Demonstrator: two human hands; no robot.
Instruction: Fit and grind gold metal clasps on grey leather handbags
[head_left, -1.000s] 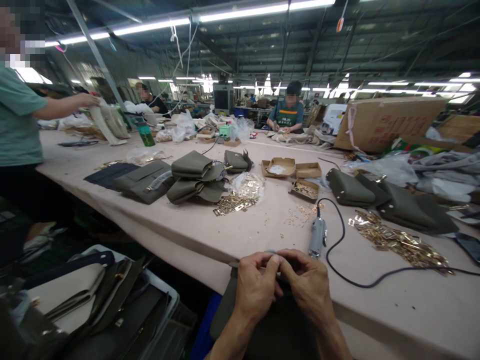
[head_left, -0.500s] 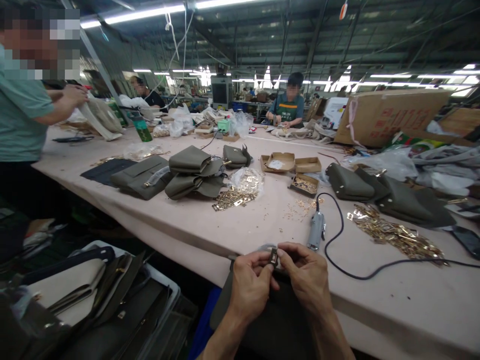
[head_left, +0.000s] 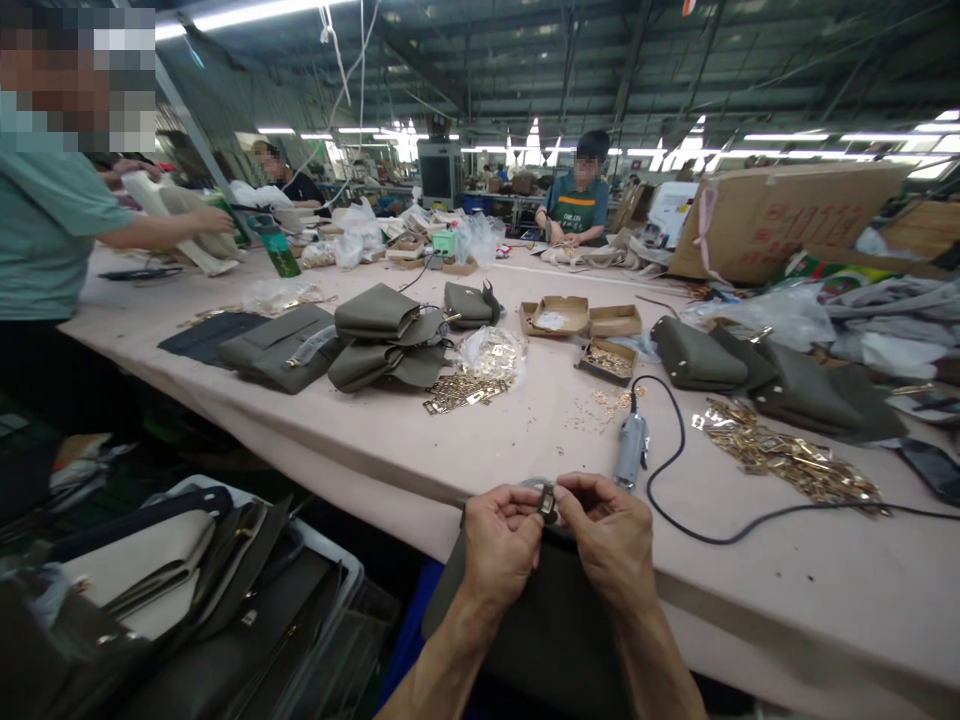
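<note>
Between my two hands is a small olive tab with a metal frame (head_left: 548, 503), pinched from both sides. My left hand (head_left: 501, 548) grips its left edge with thumb and fingers. On the opposite side, my right hand (head_left: 611, 540) pinches it between thumb and forefinger. Below the hands an olive bag (head_left: 551, 630) hangs at the table's front edge, partly hidden by my forearms. Just beyond my right hand, a grey electric screwdriver (head_left: 631, 450) with a black cord lies on the table (head_left: 465, 480).
Gold metal fittings (head_left: 787, 455) are heaped at right, with more fittings (head_left: 466, 392) by the stacked olive bags (head_left: 382, 330). Small cardboard boxes (head_left: 606, 362) stand mid-table. A bin of bags (head_left: 225, 570) sits lower left. Co-workers (head_left: 577, 205) work across and at left.
Both hands keep their pinch on the framed tab, which has turned slightly. My view has shifted a little. At left, the co-worker's arm has stretched out to the right over pale cloth.
</note>
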